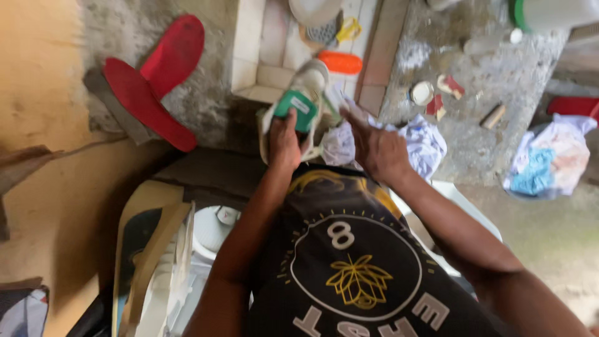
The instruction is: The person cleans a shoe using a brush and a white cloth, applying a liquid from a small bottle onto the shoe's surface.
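My left hand (285,141) grips a white sneaker with a green heel (302,100), holding it upright from below at the top middle of the view. My right hand (376,148) rests just to the right of the shoe, fingers spread over a white crumpled cloth (340,142); whether it grips the cloth is unclear. The shoe's toe points away from me. Part of the shoe's lower side is hidden by my left hand.
Two red insoles (156,81) lie on the concrete at upper left. An orange brush (340,62) sits on a tiled ledge (262,43) behind the shoe. A basin with cloths (549,156) stands at right. Small scraps and a lid (422,92) lie on the floor. Boards (150,249) lean at lower left.
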